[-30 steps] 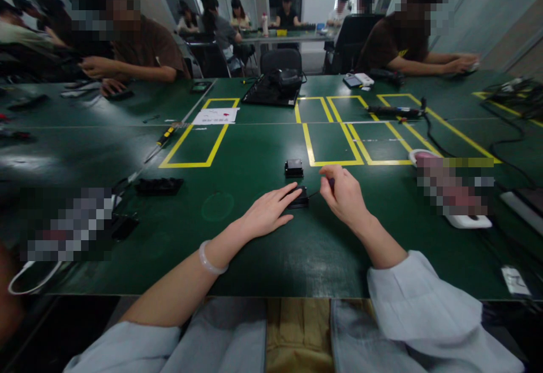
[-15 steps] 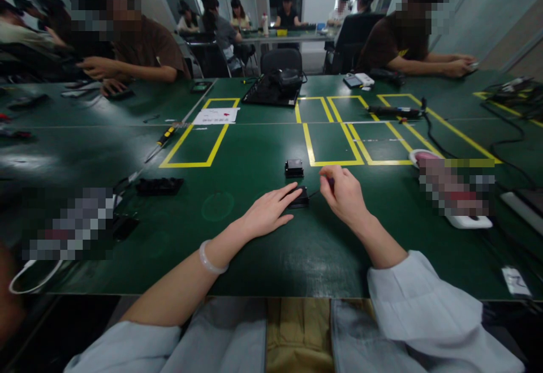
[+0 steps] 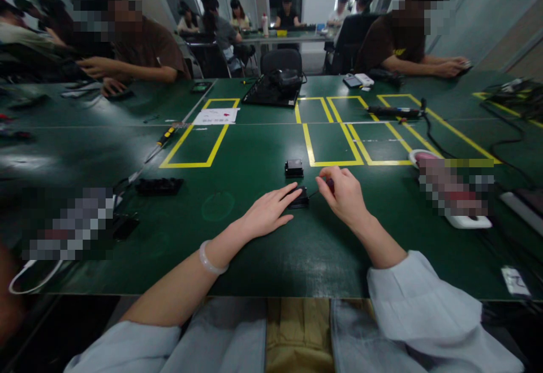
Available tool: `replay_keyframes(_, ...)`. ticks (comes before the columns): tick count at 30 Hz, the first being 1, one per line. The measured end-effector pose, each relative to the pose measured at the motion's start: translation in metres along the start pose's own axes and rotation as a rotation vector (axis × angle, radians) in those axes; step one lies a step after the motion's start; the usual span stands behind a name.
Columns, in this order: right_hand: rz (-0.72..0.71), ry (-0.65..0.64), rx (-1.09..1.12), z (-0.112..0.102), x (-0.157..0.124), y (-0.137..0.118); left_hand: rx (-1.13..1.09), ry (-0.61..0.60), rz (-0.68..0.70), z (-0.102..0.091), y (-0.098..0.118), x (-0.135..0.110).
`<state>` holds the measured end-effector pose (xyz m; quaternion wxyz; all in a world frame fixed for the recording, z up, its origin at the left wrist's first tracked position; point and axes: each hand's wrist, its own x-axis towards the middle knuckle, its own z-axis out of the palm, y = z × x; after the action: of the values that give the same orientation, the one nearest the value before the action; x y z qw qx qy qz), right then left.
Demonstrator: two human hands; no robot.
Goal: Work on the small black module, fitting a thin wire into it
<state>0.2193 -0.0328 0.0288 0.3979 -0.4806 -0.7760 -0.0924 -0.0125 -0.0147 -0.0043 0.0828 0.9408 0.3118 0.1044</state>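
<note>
With fingers stretched out, my left hand (image 3: 267, 212) lies over a small black box (image 3: 303, 198) on the table and steadies it, covering its left part. My right hand (image 3: 345, 198) is closed around the dark handle of a small screwdriver (image 3: 330, 185). Its thin shaft points left to the box's right side; where the tip meets the box is too small to make out. Just beyond, a second black box (image 3: 294, 168) with a grey top stands apart from both hands.
The green table (image 3: 254, 265) carries yellow tape rectangles. A black strip-shaped part (image 3: 159, 186) and a yellow-black screwdriver (image 3: 166, 136) lie left. Pixelated phones sit on both sides, the right one on a white stand (image 3: 469, 221). A cabled black tool (image 3: 392, 112) lies farther back. Co-workers sit opposite.
The fingers of my right hand have shifted slightly on the screwdriver handle, showing more of it. My left hand and both boxes stay in place.
</note>
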Motion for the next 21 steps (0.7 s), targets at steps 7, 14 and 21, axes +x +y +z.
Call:
replay_keyframes(7,0.011,0.021,0.040,0.0007,0.0004,-0.0008,-0.003,0.010,0.000,-0.0003,0.0001,-0.0007)
replay_keyframes(14,0.007,-0.003,0.002,-0.0004,0.0001,-0.0003,0.010,-0.001,-0.003,-0.0007,0.0002,-0.0003)
replay_keyframes(21,0.035,-0.007,0.040,-0.0009,0.0009,-0.0019,0.008,-0.002,-0.010,-0.0011,0.0010,-0.0007)
